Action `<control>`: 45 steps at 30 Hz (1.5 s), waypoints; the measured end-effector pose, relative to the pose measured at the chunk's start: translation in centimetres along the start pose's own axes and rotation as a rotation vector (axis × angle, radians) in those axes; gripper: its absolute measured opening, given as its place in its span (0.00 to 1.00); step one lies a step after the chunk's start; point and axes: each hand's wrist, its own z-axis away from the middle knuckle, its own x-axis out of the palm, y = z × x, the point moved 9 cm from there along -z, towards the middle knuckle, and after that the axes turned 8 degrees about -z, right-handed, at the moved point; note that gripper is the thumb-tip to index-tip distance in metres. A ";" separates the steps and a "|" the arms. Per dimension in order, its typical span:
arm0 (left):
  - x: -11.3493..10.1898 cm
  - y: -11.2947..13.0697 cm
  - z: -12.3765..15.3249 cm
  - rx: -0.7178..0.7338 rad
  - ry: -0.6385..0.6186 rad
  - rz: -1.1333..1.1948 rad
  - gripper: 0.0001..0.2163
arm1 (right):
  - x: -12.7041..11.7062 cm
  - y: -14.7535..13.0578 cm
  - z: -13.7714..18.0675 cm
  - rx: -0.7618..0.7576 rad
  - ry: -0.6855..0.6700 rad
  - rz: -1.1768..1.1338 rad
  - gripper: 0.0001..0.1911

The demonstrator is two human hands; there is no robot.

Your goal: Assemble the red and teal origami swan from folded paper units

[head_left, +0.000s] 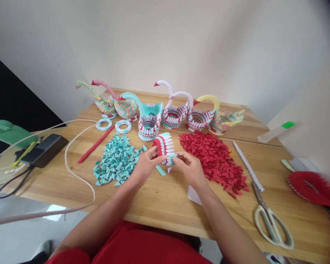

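Note:
My left hand and my right hand both grip a small modular paper piece, built of red, white and teal folded triangles, held just above the wooden table. A pile of teal folded paper triangles lies left of my hands. A larger pile of red folded triangles lies to the right. A few loose teal and white bits rest under my hands.
Several finished paper swans line the table's back. Two paper rings and a red paper strip lie at left, near a white cable and a black device. Scissors, a white strip and a red paper disc lie at right.

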 end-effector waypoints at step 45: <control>1.2 -0.3 0.2 0.022 -0.069 0.012 0.24 | 2.7 -7.2 3.4 -0.889 0.041 0.961 0.07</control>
